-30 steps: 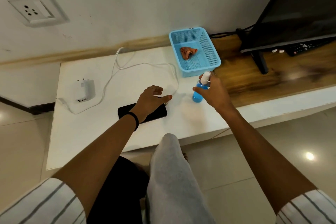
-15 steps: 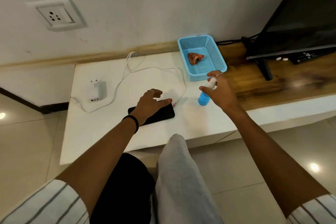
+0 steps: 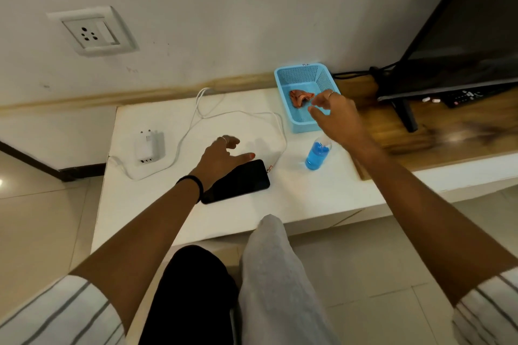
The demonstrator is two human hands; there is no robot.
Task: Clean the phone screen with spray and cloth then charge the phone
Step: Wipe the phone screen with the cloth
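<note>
**White shelf, phone flat, right hand over the basket**

White shelf [image 3: 157, 204] runs along the wall, and the phone [image 3: 241, 180] lies flat on it near the front edge, dark screen up. Left hand [image 3: 221, 158] rests on the phone's near-left end, thumb stretched out along its top edge, the other fingers loosely curled above the shelf and gripping nothing. A black band sits on that wrist.

Cable [image 3: 229, 116] next: its plug tip lies just beside the phone's right end, whether it is plugged in I cannot tell. From there the white lead loops back toward the wall and round to the charger [image 3: 150, 145], which lies on the shelf to the left, prongs pointing at the wall, well apart from the socket [image 3: 94, 32] up on the wall.

Spray [image 3: 318, 154] stands upright right of the phone, blue liquid inside, its top partly hidden behind the right forearm. No hand is on it.

Now the basket [image 3: 286, 87], blue mesh, behind the spray against the wall. One thing inside: the cloth [image 3: 298, 96], reddish-brown and crumpled on the basket floor. Right hand [image 3: 335, 113] hovers over the basket's near right side, fingers [image 3: 316, 102] bent and slightly apart, tips close to the cloth, holding nothing; contact I cannot tell.

Further right, a TV [image 3: 459, 36] stands on the wooden top, a remote [image 3: 465, 96] beneath it.
</note>
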